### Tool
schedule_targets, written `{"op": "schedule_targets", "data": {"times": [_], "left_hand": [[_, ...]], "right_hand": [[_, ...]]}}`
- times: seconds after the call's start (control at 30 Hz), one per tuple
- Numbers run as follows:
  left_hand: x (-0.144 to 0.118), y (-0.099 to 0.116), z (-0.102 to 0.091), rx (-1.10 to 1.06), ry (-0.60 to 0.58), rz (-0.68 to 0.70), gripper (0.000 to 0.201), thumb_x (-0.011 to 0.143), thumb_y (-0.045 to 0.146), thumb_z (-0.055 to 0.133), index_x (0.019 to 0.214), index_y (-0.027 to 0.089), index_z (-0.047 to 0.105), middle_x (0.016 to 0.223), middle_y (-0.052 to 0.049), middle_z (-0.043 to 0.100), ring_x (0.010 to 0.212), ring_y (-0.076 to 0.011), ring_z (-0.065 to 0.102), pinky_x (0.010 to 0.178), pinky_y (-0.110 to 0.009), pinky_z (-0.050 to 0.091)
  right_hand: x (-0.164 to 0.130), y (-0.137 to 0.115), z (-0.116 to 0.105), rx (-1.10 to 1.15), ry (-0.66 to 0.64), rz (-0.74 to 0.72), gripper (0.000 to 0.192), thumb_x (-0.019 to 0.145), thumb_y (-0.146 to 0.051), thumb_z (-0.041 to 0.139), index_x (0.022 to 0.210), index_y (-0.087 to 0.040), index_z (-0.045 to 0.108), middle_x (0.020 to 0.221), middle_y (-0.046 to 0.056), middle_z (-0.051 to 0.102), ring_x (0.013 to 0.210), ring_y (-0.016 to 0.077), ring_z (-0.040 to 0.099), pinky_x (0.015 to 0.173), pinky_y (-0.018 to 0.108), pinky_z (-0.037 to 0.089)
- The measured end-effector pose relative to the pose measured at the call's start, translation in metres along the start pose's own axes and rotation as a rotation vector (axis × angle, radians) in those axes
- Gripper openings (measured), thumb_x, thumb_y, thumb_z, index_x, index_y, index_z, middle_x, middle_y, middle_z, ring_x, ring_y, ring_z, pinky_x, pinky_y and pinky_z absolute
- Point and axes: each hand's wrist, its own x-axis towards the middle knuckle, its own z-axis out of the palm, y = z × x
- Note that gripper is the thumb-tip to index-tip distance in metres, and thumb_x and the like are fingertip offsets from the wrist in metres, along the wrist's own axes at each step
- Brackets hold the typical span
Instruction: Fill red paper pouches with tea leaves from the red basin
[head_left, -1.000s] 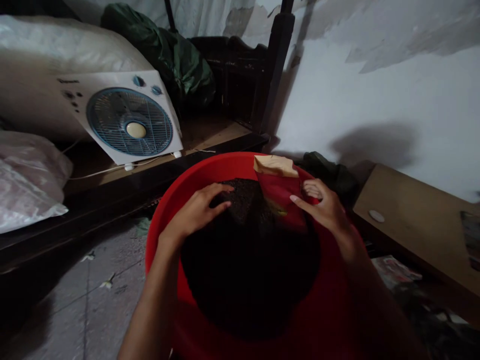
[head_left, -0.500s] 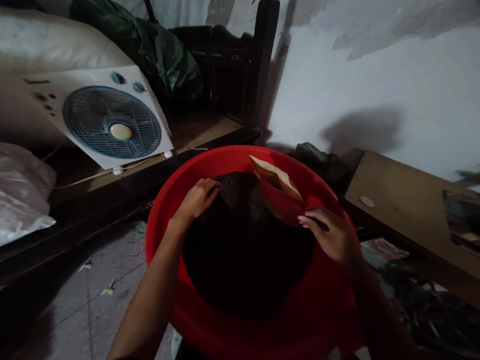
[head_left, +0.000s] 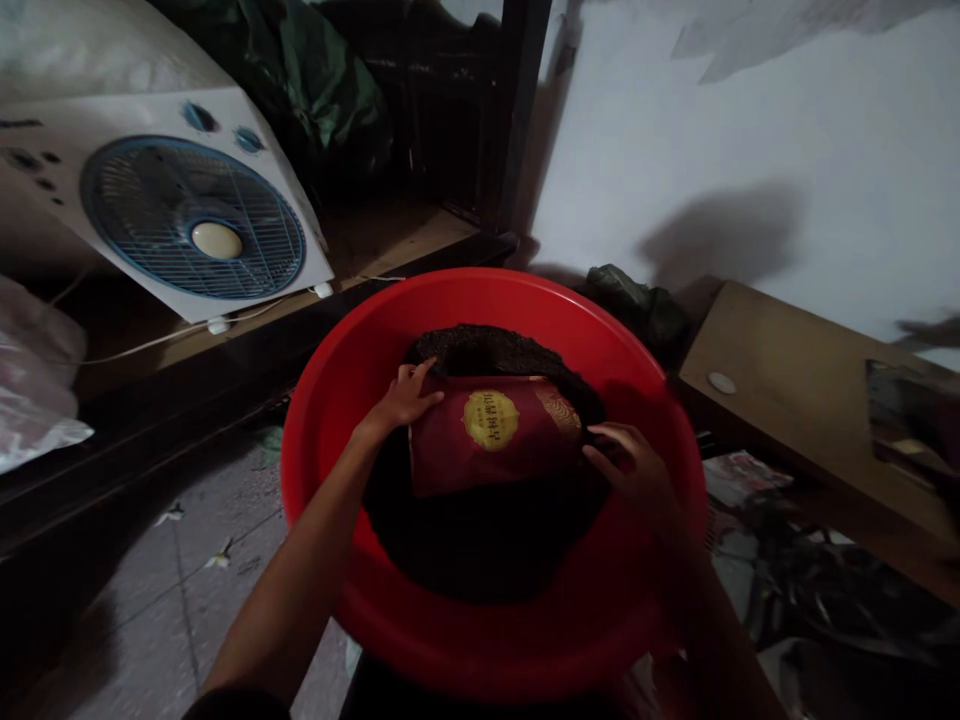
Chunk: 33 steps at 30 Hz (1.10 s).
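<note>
A big red plastic basin [head_left: 330, 380] sits in front of me, filled with a dark loose heap [head_left: 480, 540]. A dark red pouch with a round gold label [head_left: 491, 430] lies flat across the top of the heap. My left hand [head_left: 405, 398] grips the pouch's upper left corner. My right hand [head_left: 634, 470] holds its right edge, fingers curled over it.
A white box fan [head_left: 187, 210] leans on a low wooden platform [head_left: 390, 250] at the left, with its cord trailing. A green bag [head_left: 315, 70] lies behind it. A wooden board [head_left: 795, 390] stands at the right by the white wall. Papers and clutter cover the floor at lower right.
The pouch stood upright at the basin's far right rim; now it lies flat on the heap, label up. My left hand moved from the heap to the pouch's corner.
</note>
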Motion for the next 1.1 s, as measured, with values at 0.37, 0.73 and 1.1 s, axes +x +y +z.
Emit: {"op": "schedule_targets", "data": {"times": [0.37, 0.73, 1.1], "left_hand": [[-0.029, 0.053, -0.01, -1.124, -0.23, 0.304, 0.054, 0.075, 0.013, 0.062, 0.125, 0.03, 0.054, 0.141, -0.003, 0.056, 0.091, -0.0151, 0.07, 0.087, -0.039, 0.061], [-0.057, 0.076, 0.006, -1.098, -0.272, 0.585, 0.055, 0.071, 0.014, 0.06, 0.125, 0.03, 0.058, 0.143, -0.004, 0.057, 0.114, -0.0264, 0.067, 0.101, -0.048, 0.054], [-0.012, 0.003, -0.006, 0.574, -0.078, 0.148, 0.046, 0.091, 0.029, 0.051, 0.137, 0.025, 0.053, 0.134, -0.013, 0.057, 0.125, -0.0307, 0.055, 0.101, -0.046, 0.048]], "right_hand": [[-0.004, -0.034, 0.018, -0.283, -0.269, -0.42, 0.076, 0.081, -0.063, 0.07, 0.145, -0.029, 0.05, 0.144, 0.017, 0.047, 0.13, 0.0372, 0.05, 0.105, 0.057, 0.046], [0.053, -0.077, 0.044, -0.223, 0.119, -0.649, 0.054, 0.082, -0.038, 0.077, 0.13, -0.026, 0.057, 0.12, 0.011, 0.066, 0.11, 0.0269, 0.066, 0.095, 0.043, 0.056], [0.052, -0.063, 0.021, 0.025, 0.314, -0.717, 0.012, 0.086, -0.011, 0.071, 0.087, -0.022, 0.067, 0.075, 0.001, 0.072, 0.064, 0.0137, 0.068, 0.06, 0.026, 0.056]]}}
